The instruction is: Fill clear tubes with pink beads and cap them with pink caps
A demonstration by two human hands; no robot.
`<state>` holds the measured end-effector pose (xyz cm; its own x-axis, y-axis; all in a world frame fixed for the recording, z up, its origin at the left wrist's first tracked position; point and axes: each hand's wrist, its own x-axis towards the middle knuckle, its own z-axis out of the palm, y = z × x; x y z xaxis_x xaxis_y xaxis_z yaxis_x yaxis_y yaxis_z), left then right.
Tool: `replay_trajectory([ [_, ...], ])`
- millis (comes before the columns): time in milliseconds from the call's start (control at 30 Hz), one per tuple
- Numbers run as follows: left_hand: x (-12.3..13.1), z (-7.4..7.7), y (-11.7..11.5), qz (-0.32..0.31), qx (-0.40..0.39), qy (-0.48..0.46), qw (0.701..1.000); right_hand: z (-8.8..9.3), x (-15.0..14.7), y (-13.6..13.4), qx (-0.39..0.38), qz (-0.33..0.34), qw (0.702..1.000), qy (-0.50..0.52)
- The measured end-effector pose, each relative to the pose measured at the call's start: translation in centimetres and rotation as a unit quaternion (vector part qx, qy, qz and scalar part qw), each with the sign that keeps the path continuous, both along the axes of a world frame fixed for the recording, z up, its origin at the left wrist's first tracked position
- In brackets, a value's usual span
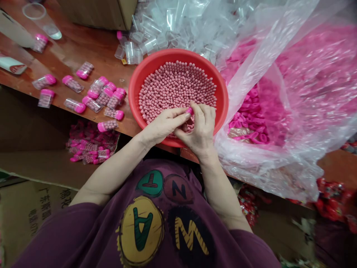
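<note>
Head view. Nearest is a purple shirt bearing four large letters in coloured shapes. To the left, below the edge of the tabletop, an open carton contains a heap of pink-capped vials. Both hands meet over the near side of a red basin. The left hand pinches a pink cap between thumb and forefinger; the right hand is curled close against it, and whether it grasps anything cannot be told, its palm being hidden. Pink beads cover the basin's floor. Left of the basin, bead-filled vials lie scattered, mostly on their sides. To the right, a translucent bag gapes over loose pink caps. Beyond the basin, clear vials are heaped beside a box; a clear cup lies at the far left.
</note>
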<state>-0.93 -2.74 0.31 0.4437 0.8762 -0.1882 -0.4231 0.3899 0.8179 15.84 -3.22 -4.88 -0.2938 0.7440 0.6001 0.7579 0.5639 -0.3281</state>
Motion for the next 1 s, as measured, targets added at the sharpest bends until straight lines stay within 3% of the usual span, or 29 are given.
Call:
replay_trajectory([
  [200,-0.1,-0.1,0.3,0.021,-0.039,0.005,0.999,0.5,-0.3,0.1,-0.084,-0.024,0.996,0.009],
  [467,0.0,-0.6,0.5,0.023,-0.049,0.008,0.998,1.1,-1.0,-0.4,-0.041,-0.087,0.994,-0.046],
  [633,0.1,-0.1,0.7,0.024,-0.061,0.06,0.996,1.2,-1.5,-0.6,-0.039,-0.119,0.991,-0.055],
  [867,-0.3,1.0,-0.2,0.053,0.011,0.119,0.991,1.6,-2.5,-1.0,-0.073,-0.125,0.987,-0.073],
  [1000,-1.2,2.1,-1.2,0.082,0.051,0.161,0.982,3.1,-4.0,-2.4,-0.13,-0.087,0.983,-0.093],
])
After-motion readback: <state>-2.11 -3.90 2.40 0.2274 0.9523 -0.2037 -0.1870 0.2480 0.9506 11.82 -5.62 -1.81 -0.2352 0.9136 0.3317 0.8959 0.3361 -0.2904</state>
